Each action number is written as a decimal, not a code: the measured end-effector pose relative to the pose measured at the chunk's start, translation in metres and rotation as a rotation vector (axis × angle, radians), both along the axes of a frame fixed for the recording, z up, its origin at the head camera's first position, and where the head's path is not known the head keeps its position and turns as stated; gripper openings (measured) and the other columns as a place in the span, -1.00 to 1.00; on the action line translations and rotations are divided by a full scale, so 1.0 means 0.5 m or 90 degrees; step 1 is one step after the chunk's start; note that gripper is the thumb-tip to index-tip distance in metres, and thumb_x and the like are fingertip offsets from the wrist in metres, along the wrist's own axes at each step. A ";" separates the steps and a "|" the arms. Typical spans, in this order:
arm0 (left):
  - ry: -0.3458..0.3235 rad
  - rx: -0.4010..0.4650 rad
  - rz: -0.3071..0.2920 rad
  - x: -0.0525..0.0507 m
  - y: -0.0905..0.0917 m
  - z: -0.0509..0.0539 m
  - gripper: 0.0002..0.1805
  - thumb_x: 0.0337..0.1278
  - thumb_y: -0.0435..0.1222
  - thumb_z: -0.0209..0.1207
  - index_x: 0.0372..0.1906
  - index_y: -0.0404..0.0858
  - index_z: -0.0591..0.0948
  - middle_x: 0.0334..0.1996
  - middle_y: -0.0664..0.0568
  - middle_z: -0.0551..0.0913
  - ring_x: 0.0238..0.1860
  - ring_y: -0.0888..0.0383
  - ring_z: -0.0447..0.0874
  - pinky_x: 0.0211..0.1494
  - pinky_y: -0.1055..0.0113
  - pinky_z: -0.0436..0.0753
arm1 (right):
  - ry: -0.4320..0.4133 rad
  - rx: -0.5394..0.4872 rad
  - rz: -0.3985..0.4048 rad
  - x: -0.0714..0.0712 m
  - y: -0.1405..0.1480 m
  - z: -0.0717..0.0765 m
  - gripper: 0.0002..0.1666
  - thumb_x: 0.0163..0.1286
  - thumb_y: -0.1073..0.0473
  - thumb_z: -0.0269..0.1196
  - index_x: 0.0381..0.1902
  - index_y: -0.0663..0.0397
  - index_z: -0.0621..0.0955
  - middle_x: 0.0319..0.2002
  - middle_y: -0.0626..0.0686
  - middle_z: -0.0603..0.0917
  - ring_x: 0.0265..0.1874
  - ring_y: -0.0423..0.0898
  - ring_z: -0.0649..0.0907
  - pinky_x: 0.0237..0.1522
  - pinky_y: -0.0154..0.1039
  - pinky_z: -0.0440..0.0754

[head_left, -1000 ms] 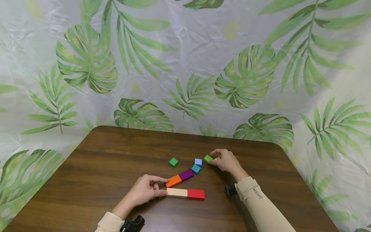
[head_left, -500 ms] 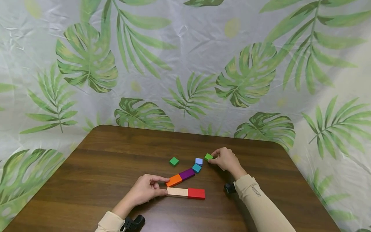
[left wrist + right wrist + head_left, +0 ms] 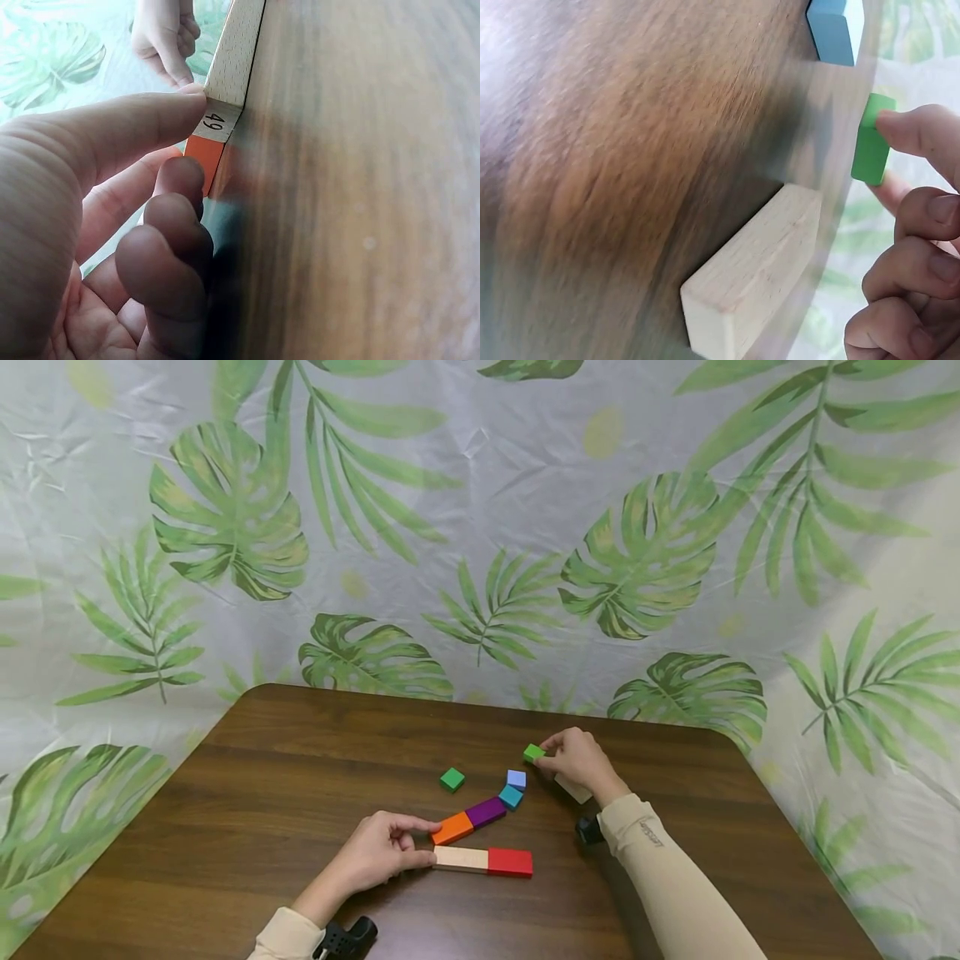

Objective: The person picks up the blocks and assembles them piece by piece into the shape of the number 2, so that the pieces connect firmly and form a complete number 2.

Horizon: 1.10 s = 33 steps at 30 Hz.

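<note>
My left hand (image 3: pixel 375 850) holds the left ends of two blocks between thumb and forefinger: the thumb at a plain wood block (image 3: pixel 461 859), the forefinger at an orange block (image 3: pixel 452 829). In the left wrist view, "49" is marked on a pale end face above the orange block (image 3: pixel 201 157). My right hand (image 3: pixel 581 762) pinches a light green block (image 3: pixel 533 753) between thumb and forefinger. The right wrist view has this green block (image 3: pixel 872 142) held off the table, beyond a loose plain wood block (image 3: pixel 754 274), which the hand partly covers in the head view.
A red block (image 3: pixel 510 862) adjoins the plain one. Purple (image 3: pixel 486 812), teal (image 3: pixel 511 797) and pale blue (image 3: pixel 516 779) blocks continue in a curve from the orange block. Apart lies a darker green block (image 3: pixel 452 779). Behind the table (image 3: pixel 300 735) hangs a leaf-patterned curtain (image 3: pixel 495 527).
My right hand has lifted the light green block and moved slightly away from me, uncovering part of the plain wood block under it. My left hand stays in place.
</note>
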<state>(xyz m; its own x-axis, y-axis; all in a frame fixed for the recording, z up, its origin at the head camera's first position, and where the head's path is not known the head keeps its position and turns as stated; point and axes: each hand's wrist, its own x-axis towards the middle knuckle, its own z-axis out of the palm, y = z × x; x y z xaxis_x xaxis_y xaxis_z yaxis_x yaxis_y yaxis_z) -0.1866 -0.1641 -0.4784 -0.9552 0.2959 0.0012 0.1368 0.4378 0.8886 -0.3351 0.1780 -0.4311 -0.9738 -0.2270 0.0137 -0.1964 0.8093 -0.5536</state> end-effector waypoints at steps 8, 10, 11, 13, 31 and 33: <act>-0.005 0.000 0.003 0.001 0.002 0.002 -0.58 0.10 -0.15 0.60 0.10 -0.05 0.85 -0.61 0.17 0.57 -0.66 0.27 0.29 -0.61 0.45 0.27 | -0.019 0.020 0.006 -0.006 -0.021 -0.001 -0.63 0.39 0.00 0.49 0.04 0.10 0.83 -0.57 -0.02 0.58 -0.57 -0.13 0.46 -0.49 -0.24 0.39; -0.003 -0.002 0.003 0.001 0.002 0.003 -0.58 0.10 -0.15 0.60 0.10 -0.05 0.85 -0.61 0.17 0.57 -0.67 0.26 0.29 -0.61 0.44 0.27 | -0.020 0.026 0.005 -0.009 -0.025 -0.003 -0.63 0.38 -0.01 0.50 0.03 0.07 0.84 -0.56 -0.03 0.59 -0.56 -0.13 0.46 -0.49 -0.25 0.38; -0.003 -0.002 0.004 0.001 0.002 0.003 -0.58 0.10 -0.15 0.60 0.10 -0.05 0.85 -0.61 0.17 0.56 -0.67 0.26 0.28 -0.61 0.44 0.27 | -0.020 0.028 0.004 -0.010 -0.026 -0.004 -0.64 0.38 -0.01 0.50 0.03 0.05 0.84 -0.55 -0.03 0.60 -0.55 -0.13 0.47 -0.48 -0.24 0.39; -0.002 -0.005 0.005 0.001 0.002 0.002 -0.58 0.10 -0.14 0.61 0.10 -0.04 0.85 -0.61 0.17 0.56 -0.67 0.26 0.28 -0.62 0.44 0.27 | -0.022 0.037 0.003 -0.011 -0.029 -0.005 -0.65 0.38 -0.01 0.50 0.02 0.03 0.84 -0.49 -0.03 0.63 -0.51 -0.12 0.50 -0.47 -0.24 0.42; -0.005 -0.003 0.004 -0.001 0.000 0.001 -0.58 0.10 -0.14 0.60 0.10 -0.03 0.85 -0.60 0.17 0.56 -0.67 0.27 0.29 -0.62 0.44 0.27 | -0.041 0.071 0.031 -0.011 -0.034 -0.010 -0.59 0.43 0.04 0.49 0.18 -0.02 0.80 -0.24 0.06 0.72 -0.35 -0.09 0.56 -0.34 -0.21 0.47; -0.007 -0.001 0.004 0.000 0.000 0.001 -0.58 0.10 -0.14 0.60 0.11 -0.03 0.85 -0.60 0.17 0.56 -0.67 0.27 0.29 -0.61 0.44 0.27 | -0.047 0.072 0.038 -0.011 -0.035 -0.009 -0.59 0.45 0.05 0.47 0.21 -0.03 0.79 -0.30 0.05 0.67 -0.37 -0.08 0.52 -0.36 -0.22 0.43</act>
<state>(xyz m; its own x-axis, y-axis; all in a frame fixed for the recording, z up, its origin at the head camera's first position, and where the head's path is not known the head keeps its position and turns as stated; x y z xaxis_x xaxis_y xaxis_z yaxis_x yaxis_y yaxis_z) -0.1868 -0.1641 -0.4779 -0.9569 0.2902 -0.0095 0.1247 0.4404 0.8891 -0.3405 0.1607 -0.4356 -0.9559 -0.2808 -0.0858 -0.2088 0.8556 -0.4736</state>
